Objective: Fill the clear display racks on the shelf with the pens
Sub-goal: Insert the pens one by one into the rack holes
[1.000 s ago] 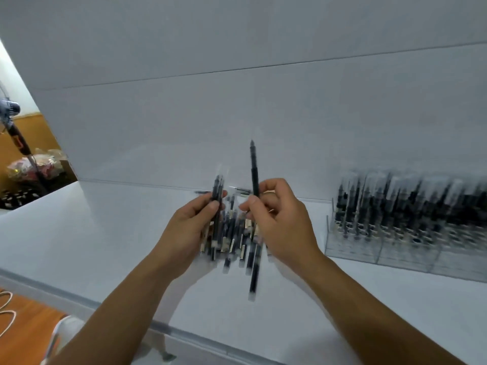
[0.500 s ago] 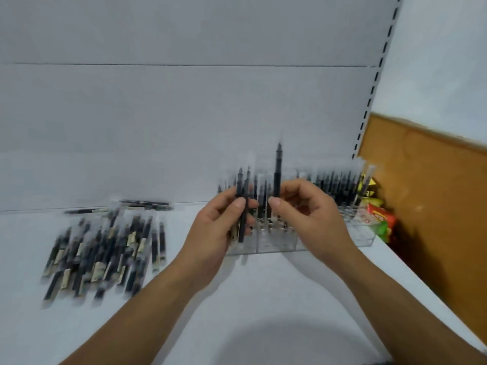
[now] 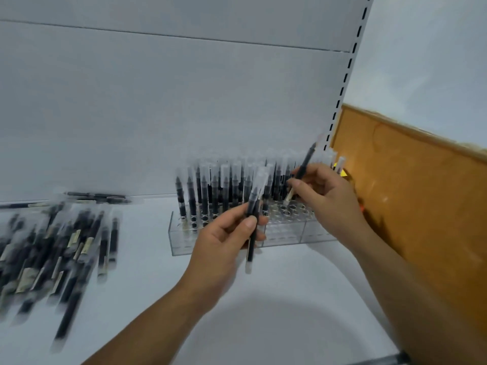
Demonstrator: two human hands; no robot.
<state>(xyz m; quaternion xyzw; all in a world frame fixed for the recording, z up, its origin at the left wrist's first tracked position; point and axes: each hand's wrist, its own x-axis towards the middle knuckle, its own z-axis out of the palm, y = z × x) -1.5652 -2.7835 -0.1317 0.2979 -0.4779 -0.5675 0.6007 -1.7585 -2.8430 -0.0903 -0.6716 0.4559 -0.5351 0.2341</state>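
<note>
Labels on loose pens [image 3: 79,241] blur; left fingers [image 3: 249,223] grip two pens [image 3: 250,247], right fingers [image 3: 296,184] pinch one pen [image 3: 305,162] above rack [image 3: 181,245].

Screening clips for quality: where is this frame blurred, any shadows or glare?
Head view: loose pens at left motion-smeared; racked pens with ghosted caps; left hand and right hand fairly sharp; soft round shadow on the shelf; faint glare on the orange panel.

One view only — a wide-angle camera on the person's head, facing forward and down onto the white shelf [image 3: 147,285]. It sits close — the clear racks [image 3: 284,237] stand near, mid-frame, and the back panel [image 3: 184,101] fills the upper half.
</note>
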